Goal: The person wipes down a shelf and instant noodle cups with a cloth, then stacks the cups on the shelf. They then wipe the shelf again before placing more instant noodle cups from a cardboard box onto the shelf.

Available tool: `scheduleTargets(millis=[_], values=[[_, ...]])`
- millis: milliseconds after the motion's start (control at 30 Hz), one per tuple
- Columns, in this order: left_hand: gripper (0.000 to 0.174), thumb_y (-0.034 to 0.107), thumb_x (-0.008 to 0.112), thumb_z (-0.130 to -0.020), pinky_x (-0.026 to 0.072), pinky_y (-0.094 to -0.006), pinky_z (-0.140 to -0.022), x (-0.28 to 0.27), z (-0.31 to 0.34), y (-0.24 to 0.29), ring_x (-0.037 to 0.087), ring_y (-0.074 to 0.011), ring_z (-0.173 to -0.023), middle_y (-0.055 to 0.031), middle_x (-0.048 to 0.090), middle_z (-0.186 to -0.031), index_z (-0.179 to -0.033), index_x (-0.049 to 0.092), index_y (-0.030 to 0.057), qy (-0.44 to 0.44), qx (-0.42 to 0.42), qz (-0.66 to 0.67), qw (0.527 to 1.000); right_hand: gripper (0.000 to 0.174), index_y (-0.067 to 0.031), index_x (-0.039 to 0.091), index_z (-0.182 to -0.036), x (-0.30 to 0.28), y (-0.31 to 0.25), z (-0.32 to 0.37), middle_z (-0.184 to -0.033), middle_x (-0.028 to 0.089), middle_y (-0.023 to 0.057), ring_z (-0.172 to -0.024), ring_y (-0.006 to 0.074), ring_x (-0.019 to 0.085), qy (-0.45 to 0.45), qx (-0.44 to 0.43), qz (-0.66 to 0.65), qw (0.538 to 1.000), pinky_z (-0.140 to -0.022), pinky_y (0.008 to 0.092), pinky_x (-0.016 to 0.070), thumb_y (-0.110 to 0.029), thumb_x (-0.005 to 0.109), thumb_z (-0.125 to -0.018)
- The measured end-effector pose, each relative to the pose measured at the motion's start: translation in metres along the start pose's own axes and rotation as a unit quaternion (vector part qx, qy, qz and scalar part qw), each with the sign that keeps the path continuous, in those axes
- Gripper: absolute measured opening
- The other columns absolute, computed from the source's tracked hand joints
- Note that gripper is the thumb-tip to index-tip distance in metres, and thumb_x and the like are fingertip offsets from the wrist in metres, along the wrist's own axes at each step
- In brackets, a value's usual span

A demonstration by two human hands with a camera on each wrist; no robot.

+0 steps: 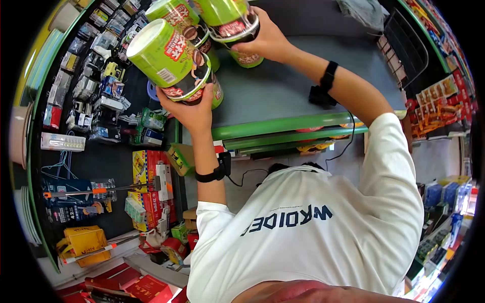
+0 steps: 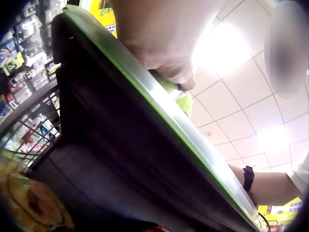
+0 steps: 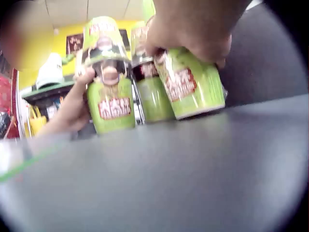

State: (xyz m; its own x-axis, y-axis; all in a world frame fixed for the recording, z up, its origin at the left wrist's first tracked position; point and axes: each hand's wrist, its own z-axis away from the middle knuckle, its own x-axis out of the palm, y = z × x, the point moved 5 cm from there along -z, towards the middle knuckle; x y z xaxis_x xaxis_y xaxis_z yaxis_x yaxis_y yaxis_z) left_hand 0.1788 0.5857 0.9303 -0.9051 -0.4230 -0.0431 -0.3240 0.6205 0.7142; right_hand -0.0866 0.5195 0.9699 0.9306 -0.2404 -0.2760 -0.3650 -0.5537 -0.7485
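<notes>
Green printed paper cups with dark bands are stacked in twos at the far left of the grey shelf. My left hand (image 1: 189, 111) grips the nearest stack around its dark middle, below the white-ended upper cup (image 1: 164, 55). Behind it stands another green cup stack (image 1: 174, 15). The right hand (image 1: 270, 40) holds the right-hand stack by its side, with the upper cup (image 1: 220, 15) partly out of the head view. In the right wrist view, that stack's lower cup (image 3: 186, 84) leans, its bottom close over the shelf. The left wrist view hides the left fingertips behind the shelf edge.
A green rail (image 1: 303, 120) edges the grey shelf (image 1: 303, 70) in front of me. Packaged goods (image 1: 106, 96) hang on the left. A dark wire rack (image 1: 404, 45) and grey cloth (image 1: 361, 12) lie at the far right. A cable (image 1: 349, 146) hangs near the right arm.
</notes>
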Motion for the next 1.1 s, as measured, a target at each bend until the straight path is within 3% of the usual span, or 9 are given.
scheduleTargets(millis=[133, 267, 333, 400, 533, 567, 667, 1033, 1100], values=[[0.103, 0.012, 0.088, -0.072, 0.0348, -0.0397, -0.11, -0.005, 0.003, 0.001, 0.042, -0.0268, -0.13, -0.0194, 0.036, -0.143, -0.148, 0.021, -0.0052, -0.026, 0.01, -0.029, 0.999, 0.114, 0.0034, 0.033, -0.141, 0.007, 0.009, -0.011, -0.124, 0.06, 0.0218, -0.117, 0.0301, 0.06, 0.009, 0.038, 0.025, 0.999, -0.101, 0.0357, 0.0459, -0.042, 0.093, -0.056], [0.096, 0.013, 0.086, -0.075, 0.0364, -0.0388, -0.109, -0.008, 0.006, 0.009, 0.045, -0.0258, -0.126, -0.0185, 0.038, -0.143, -0.147, 0.026, -0.0043, -0.024, -0.01, -0.009, 1.0, 0.081, -0.0007, 0.044, -0.132, -0.004, -0.013, -0.004, -0.122, 0.06, 0.0146, -0.112, 0.0246, 0.059, -0.025, 0.059, -0.026, 0.998, -0.097, 0.0351, 0.0471, -0.029, 0.086, -0.069], [0.095, 0.014, 0.087, -0.075, 0.0368, -0.0393, -0.108, -0.012, 0.011, 0.023, 0.044, -0.0264, -0.128, -0.019, 0.037, -0.143, -0.146, 0.027, -0.0044, -0.004, 0.014, -0.074, 0.997, 0.115, 0.0039, 0.032, -0.141, 0.0, 0.009, -0.008, -0.121, 0.062, 0.0227, -0.115, 0.0326, 0.062, -0.031, 0.077, 0.053, 0.995, -0.099, 0.0363, 0.0473, -0.043, 0.093, -0.056], [0.093, 0.017, 0.087, -0.075, 0.0375, -0.0402, -0.108, -0.014, 0.018, 0.039, 0.041, -0.0275, -0.13, -0.0201, 0.034, -0.145, -0.145, 0.03, -0.0047, 0.037, 0.056, -0.203, 0.977, 0.114, 0.0035, 0.033, -0.14, -0.002, 0.015, -0.004, -0.118, 0.064, 0.0232, -0.112, 0.0342, 0.064, -0.016, 0.061, 0.068, 0.996, -0.098, 0.0368, 0.0483, -0.044, 0.093, -0.055], [0.105, 0.017, 0.089, -0.071, 0.0367, -0.0437, -0.11, 0.005, 0.019, 0.035, 0.04, -0.0314, -0.13, -0.0229, 0.031, -0.14, -0.146, 0.019, -0.0058, 0.064, -0.032, -0.01, 0.997, 0.105, 0.0005, 0.038, -0.136, -0.004, 0.01, 0.006, -0.119, 0.065, 0.0205, -0.112, 0.0319, 0.064, -0.005, 0.053, 0.039, 0.998, -0.097, 0.0366, 0.0487, -0.042, 0.093, -0.057], [0.11, 0.016, 0.09, -0.069, 0.0361, -0.0435, -0.111, 0.006, 0.017, 0.026, 0.04, -0.0318, -0.13, -0.0242, 0.03, -0.141, -0.147, 0.015, -0.0057, 0.058, -0.01, -0.154, 0.986, 0.105, 0.0, 0.038, -0.136, -0.002, 0.009, 0.004, -0.119, 0.065, 0.0201, -0.112, 0.0318, 0.064, -0.003, 0.061, 0.04, 0.997, -0.097, 0.0367, 0.0487, -0.041, 0.093, -0.057], [0.11, 0.016, 0.091, -0.068, 0.0366, -0.0422, -0.111, 0.013, 0.02, 0.031, 0.041, -0.0314, -0.13, -0.0233, 0.029, -0.141, -0.145, 0.017, -0.0061, 0.078, -0.012, -0.19, 0.979, 0.107, -0.0012, 0.034, -0.142, 0.002, 0.011, -0.002, -0.123, 0.063, 0.0185, -0.116, 0.0298, 0.062, -0.014, 0.069, 0.031, 0.997, -0.102, 0.0364, 0.046, -0.039, 0.092, -0.06], [0.106, 0.011, 0.091, -0.068, 0.0395, -0.0431, -0.108, 0.003, 0.022, 0.027, 0.046, -0.0307, -0.126, -0.0238, 0.037, -0.14, -0.145, 0.02, -0.0053, 0.058, 0.014, -0.083, 0.995, 0.105, 0.0015, 0.035, -0.14, 0.003, 0.023, -0.007, -0.123, 0.062, 0.0209, -0.117, 0.0303, 0.061, -0.017, 0.087, 0.093, 0.992, -0.1, 0.0357, 0.0473, -0.041, 0.091, -0.061], [0.105, 0.012, 0.091, -0.067, 0.0416, -0.0423, -0.106, 0.003, 0.02, 0.025, 0.047, -0.03, -0.124, -0.0228, 0.039, -0.138, -0.144, 0.024, -0.0052, 0.066, 0.041, -0.12, 0.99, 0.087, 0.0036, 0.048, -0.132, -0.009, 0.003, 0.002, -0.118, 0.065, 0.0209, -0.109, 0.0331, 0.064, -0.193, 0.209, 0.209, 0.936, -0.096, 0.0368, 0.05, -0.037, 0.087, -0.066]])
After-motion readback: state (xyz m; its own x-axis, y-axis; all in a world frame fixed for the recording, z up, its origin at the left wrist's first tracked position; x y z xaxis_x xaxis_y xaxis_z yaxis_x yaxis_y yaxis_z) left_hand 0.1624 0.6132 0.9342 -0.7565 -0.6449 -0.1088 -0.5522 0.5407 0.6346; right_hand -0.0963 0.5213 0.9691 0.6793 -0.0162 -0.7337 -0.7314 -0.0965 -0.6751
